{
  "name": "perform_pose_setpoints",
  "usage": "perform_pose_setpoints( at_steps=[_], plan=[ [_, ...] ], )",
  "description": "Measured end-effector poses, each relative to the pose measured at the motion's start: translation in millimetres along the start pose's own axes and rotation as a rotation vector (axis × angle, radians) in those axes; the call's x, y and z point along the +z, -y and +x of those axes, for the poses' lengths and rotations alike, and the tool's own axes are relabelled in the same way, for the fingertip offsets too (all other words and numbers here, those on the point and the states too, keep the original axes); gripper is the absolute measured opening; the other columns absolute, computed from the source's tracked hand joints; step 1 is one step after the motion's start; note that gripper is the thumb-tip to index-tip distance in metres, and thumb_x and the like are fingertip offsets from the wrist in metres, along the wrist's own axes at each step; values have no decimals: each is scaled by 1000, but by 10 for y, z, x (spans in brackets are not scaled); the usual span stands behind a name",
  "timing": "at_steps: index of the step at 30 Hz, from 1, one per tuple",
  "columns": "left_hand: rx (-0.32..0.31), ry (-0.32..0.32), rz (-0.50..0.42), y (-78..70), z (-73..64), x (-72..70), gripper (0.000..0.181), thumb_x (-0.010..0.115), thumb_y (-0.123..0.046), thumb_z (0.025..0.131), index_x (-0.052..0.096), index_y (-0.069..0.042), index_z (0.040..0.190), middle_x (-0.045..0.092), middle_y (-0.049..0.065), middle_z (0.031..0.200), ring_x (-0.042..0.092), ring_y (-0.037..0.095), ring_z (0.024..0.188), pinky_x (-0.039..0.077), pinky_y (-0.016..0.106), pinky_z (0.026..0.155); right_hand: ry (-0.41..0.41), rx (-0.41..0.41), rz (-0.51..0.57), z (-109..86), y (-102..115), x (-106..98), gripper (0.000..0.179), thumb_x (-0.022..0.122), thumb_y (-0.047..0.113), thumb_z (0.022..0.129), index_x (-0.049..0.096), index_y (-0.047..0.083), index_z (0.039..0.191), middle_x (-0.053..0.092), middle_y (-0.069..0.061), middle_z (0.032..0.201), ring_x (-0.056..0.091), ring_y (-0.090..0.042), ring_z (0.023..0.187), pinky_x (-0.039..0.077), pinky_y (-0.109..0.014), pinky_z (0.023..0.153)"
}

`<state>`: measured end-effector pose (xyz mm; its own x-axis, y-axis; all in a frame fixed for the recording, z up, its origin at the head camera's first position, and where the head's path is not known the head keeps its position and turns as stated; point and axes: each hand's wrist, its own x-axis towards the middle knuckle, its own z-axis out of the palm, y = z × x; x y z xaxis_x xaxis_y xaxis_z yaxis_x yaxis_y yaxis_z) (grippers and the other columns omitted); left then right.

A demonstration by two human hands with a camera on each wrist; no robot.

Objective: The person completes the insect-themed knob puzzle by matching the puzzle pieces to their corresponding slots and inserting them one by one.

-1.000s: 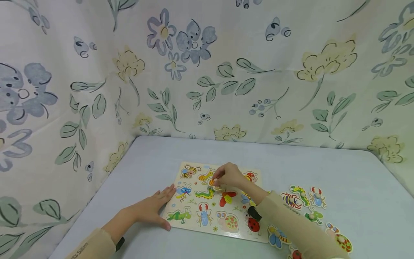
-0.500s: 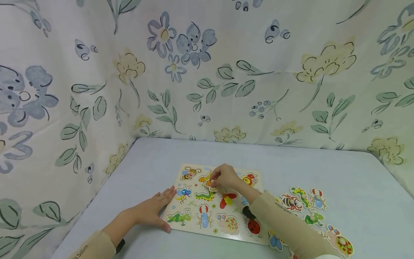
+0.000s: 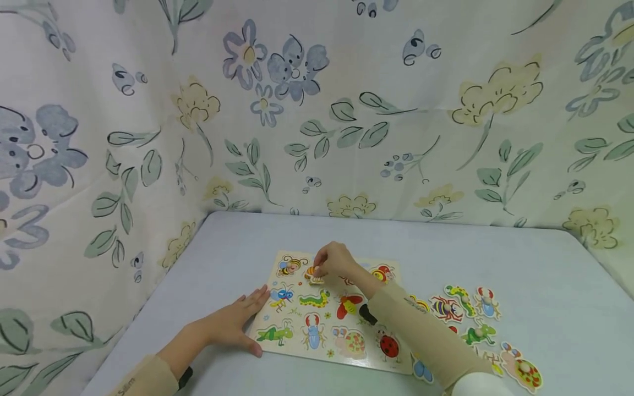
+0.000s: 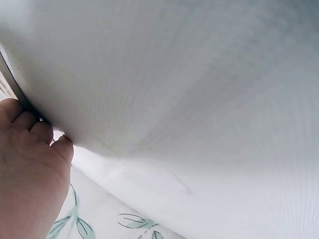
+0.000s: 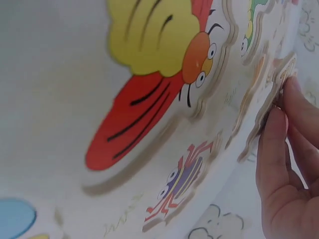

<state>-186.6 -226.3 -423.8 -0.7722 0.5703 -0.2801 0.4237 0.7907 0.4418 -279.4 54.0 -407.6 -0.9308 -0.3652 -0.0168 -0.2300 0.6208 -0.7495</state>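
A wooden insect peg puzzle board [image 3: 294, 336] lies flat on the table. My left hand [image 3: 228, 325] rests at its left edge, fingers extended, with the fingertips right at the rim; the left wrist view shows this hand [image 4: 32, 169] at lower left. Over the upper part of the board, my right hand [image 3: 338, 260] pinches an orange-striped insect puzzle piece [image 3: 315, 281] between thumb and fingers. It overlaps the matching orange picture in the head view. Seen from the right wrist, the piece [image 5: 271, 97] is edge-on and tilted, close over its recess.
Several loose pieces lie right of the board, among them a spider [image 3: 446, 309], a caterpillar [image 3: 460, 300], a blue beetle [image 3: 487, 303], a grasshopper [image 3: 479, 333] and a snail [image 3: 522, 367]. The right sleeve [image 3: 426, 335] covers some of them. A floral curtain [image 3: 317, 154] hangs behind the table.
My right hand has moved left with the orange-striped piece, bringing it over the matching orange picture. My left hand has stayed at the board's left edge.
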Motion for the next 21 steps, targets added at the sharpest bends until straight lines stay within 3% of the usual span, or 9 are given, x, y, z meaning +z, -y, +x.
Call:
perform_pose_setpoints(
  at_steps=[21],
  plan=[
    [9, -4, -6, 13, -12, 13, 122, 79, -58, 68, 16, 1, 154, 9, 17, 161, 14, 36, 146, 14, 56, 116, 2, 77, -84, 71, 98, 119, 18, 84, 9, 75, 68, 9, 68, 59, 3, 65, 49, -15, 66, 42, -27, 63]
  ],
)
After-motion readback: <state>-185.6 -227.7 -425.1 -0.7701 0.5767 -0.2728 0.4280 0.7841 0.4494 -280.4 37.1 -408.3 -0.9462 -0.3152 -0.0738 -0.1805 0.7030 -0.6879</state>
